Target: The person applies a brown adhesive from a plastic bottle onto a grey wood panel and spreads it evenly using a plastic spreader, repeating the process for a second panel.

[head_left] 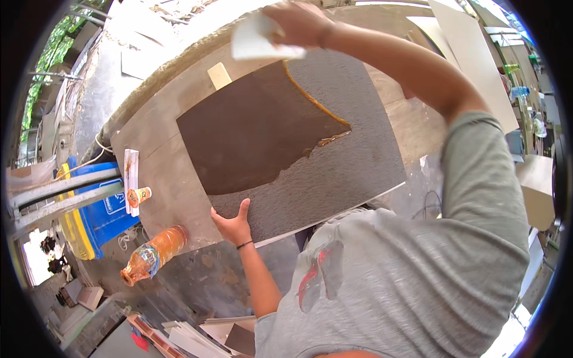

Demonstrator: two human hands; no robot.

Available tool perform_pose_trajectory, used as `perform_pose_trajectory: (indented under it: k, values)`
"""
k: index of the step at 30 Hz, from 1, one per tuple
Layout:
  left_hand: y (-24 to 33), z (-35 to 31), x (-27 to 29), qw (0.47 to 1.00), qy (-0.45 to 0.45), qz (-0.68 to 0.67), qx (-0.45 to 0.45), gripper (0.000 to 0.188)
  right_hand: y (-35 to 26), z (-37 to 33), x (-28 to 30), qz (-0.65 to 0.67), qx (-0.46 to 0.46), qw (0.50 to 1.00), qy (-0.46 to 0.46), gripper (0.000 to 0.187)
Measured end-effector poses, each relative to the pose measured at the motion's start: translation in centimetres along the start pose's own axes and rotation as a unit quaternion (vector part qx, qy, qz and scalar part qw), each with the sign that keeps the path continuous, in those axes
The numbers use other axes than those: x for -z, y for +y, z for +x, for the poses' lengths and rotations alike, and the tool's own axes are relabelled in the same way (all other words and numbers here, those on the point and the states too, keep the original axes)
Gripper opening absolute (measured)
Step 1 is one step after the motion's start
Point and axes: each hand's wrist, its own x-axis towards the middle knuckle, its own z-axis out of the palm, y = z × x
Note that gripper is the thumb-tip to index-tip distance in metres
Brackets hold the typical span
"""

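Observation:
A dark grey, textured board (346, 173) lies on the worktable in front of me. A smooth, wet-looking brown coating (245, 131) covers much of its left and far part, with an amber ridge along its right edge and a ragged near edge. My right hand (301, 25) is closed on a white flat spreader (259, 43) at the board's far edge; both are blurred. My left hand (233, 228) rests at the board's near left corner, thumb and finger spread apart, holding nothing.
An orange-brown plastic bottle (156, 253) stands near the table's left front corner. Beyond it are a paper cup (141, 196) and white strips (131, 164). A blue bin (107, 210) stands left of the table. A pale block (219, 76) lies beside the board's far edge.

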Motion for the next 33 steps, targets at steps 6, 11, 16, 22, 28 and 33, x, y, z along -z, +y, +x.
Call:
perform_pose_trajectory:
  k: [6, 11, 16, 22, 28, 33]
  values:
    - [0.1, -0.4, 0.1, 1.000, 0.007, -0.004, -0.001, 0.116, -0.3, -17.6, -0.9, -0.033, 0.077, 0.973, -0.213, 0.027]
    - [0.5, -0.2, 0.1, 1.000, 0.005, 0.013, -0.015, 0.116, 3.9, -6.4, -5.9, -0.086, 0.039, 0.995, -0.024, 0.036]
    - [-0.1, 0.3, 0.4, 1.000, 0.006, 0.014, -0.008, 0.115, 7.8, 2.8, -1.6, -0.071, -0.086, 0.990, 0.089, 0.042]
    - [-0.4, 0.1, -0.2, 1.000, 0.004, 0.012, -0.006, 0.113, 3.1, -11.5, 1.2, -0.083, -0.076, 0.992, -0.053, 0.060]
    - [0.1, -0.2, 0.0, 1.000, 0.015, 0.017, -0.020, 0.113, -0.3, -19.7, -1.8, 0.006, -0.029, 0.989, -0.146, 0.032]
    - [0.3, -0.2, -0.1, 0.999, 0.017, 0.022, -0.018, 0.112, 5.6, -13.1, -3.2, -0.059, -0.073, 0.996, 0.005, 0.032]
